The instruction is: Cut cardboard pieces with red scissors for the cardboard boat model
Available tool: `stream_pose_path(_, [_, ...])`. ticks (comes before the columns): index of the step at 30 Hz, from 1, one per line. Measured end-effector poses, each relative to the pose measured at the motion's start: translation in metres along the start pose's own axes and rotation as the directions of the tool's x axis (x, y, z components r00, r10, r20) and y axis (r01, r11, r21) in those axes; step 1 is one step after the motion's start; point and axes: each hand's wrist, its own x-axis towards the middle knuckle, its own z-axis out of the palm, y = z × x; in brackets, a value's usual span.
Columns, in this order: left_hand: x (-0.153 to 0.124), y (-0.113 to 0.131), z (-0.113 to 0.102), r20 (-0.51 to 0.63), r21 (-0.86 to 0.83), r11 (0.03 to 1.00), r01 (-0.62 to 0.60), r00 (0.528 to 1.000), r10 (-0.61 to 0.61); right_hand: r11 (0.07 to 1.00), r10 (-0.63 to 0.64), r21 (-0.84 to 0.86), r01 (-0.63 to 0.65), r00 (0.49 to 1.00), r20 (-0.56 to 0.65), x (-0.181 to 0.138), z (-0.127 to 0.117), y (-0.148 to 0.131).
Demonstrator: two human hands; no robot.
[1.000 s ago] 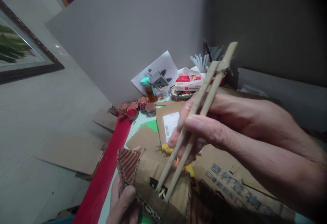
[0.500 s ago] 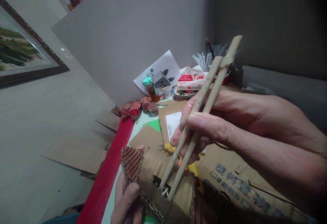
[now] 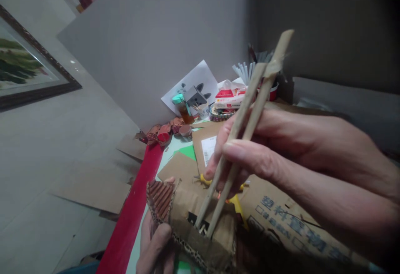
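My right hand (image 3: 250,153) is closed round a pair of wooden chopsticks (image 3: 239,128), thumb and fingers pinching them partway down. Their lower ends reach into a dark slot in a brown cardboard piece (image 3: 190,201), where a small pale bit shows near the tips; I cannot make out what it is. A strip of transparent film or dried glue clings near the top of one chopstick. At the lower left, my left hand (image 3: 156,245) grips the cardboard piece by its side, which has a ridged reddish-brown corrugated corner. The piece's underside is hidden.
Yellow-handled pliers (image 3: 204,179) and a yellow tool (image 3: 236,205) lie behind the cardboard. A printed carton (image 3: 290,220) lies to the right. Further back are a teal-lidded bottle (image 3: 183,109), a paper cup (image 3: 203,110), a tissue pack (image 3: 229,99) and white sticks (image 3: 243,73).
The chopsticks and my right hand have shifted slightly left and up, the tips staying at the slot. My left hand keeps its hold. The view has moved a little.
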Motion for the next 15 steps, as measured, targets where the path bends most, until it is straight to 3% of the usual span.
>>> stream_pose_path(8, [-0.003, -0.002, 0.006, -0.003, -0.016, 0.999, -0.036, 0.999, 0.036, 0.997, -0.036, -0.078, 0.029, 0.995, -0.094, -0.004, 0.007, -0.012])
stream_pose_path(15, [0.001, -0.005, -0.001, 0.017, 0.004, 0.997, -0.074, 0.997, 0.074, 0.97, -0.114, -0.222, 0.099, 0.992, -0.056, -0.009, -0.003, -0.025])
